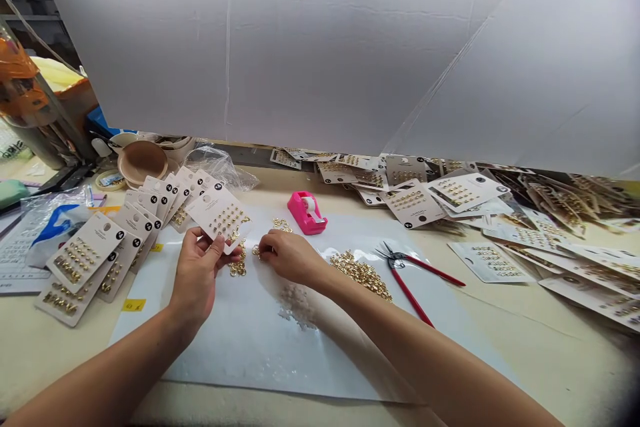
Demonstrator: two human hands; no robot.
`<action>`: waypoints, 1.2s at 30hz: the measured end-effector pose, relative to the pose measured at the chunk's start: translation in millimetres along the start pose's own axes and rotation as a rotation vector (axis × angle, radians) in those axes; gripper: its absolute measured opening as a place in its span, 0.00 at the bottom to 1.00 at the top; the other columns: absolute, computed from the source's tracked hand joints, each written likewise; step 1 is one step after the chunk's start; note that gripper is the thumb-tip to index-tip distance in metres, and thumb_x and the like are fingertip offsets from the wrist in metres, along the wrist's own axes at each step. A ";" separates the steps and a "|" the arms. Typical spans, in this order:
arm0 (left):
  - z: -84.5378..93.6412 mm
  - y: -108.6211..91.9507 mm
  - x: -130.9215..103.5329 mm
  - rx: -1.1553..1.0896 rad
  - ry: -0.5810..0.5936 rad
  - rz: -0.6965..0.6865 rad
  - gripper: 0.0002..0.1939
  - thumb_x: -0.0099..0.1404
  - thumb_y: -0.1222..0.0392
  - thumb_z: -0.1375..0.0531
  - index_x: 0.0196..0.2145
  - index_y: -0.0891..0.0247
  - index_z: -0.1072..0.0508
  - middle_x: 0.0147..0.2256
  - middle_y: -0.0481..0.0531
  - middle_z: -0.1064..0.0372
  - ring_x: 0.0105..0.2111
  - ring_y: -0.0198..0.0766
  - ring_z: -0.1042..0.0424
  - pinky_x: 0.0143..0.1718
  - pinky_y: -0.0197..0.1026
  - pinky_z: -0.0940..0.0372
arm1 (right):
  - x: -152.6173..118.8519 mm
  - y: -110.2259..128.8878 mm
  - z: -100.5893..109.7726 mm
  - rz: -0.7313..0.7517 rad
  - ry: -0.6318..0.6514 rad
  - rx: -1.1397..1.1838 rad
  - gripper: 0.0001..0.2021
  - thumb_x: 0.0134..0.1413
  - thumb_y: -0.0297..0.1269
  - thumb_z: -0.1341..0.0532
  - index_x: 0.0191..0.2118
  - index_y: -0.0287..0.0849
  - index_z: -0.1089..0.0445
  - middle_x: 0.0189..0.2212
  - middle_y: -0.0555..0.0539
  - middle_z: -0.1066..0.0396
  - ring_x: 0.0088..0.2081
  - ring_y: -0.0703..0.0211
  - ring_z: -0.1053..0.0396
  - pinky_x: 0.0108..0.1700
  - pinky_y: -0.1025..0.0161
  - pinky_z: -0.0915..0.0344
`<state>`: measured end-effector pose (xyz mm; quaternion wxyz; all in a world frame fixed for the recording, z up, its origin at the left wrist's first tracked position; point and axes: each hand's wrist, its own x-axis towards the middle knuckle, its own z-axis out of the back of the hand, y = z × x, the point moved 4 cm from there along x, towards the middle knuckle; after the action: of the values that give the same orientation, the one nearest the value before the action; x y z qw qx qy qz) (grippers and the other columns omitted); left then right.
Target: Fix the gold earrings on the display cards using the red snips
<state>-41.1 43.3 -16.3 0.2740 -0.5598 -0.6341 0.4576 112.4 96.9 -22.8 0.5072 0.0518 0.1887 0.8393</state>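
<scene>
My left hand [196, 273] grips the lower edge of a white earring card [220, 213], thumb on its front, with rows of small gold pieces on it. To its right, my right hand [290, 255] has its fingers pinched together over the white sheet [230, 347], beside a small gold ring [256, 250]; whether the fingertips hold it is hard to make out. Gold hoops [239, 263] lie between the hands. A heap of gold pieces [363, 275] sits right of my right hand, and small clear pieces [299, 307] lie below it.
A pink tape dispenser [307, 212] stands behind my right hand. Red-handled pliers [415, 270] lie open to the right. Filled cards [90, 250] fan out at left, and many more [465, 192] are piled at back right. A brown bowl [143, 161] stands at back left.
</scene>
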 end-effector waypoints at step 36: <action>-0.3 1.0 -1.3 -0.014 0.026 0.037 0.13 0.56 0.61 0.37 0.36 0.63 0.37 0.28 0.45 0.32 0.27 0.36 0.26 0.32 0.42 0.30 | -9.2 -6.8 6.1 0.021 -0.125 0.081 0.08 0.52 0.26 0.43 0.35 0.43 0.28 0.34 0.49 0.26 0.33 0.61 0.32 0.34 0.67 0.42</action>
<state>-40.1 42.1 -16.9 0.2697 -0.5794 -0.6231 0.4509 124.2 93.3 -18.7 0.5068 0.1263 0.1899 0.8314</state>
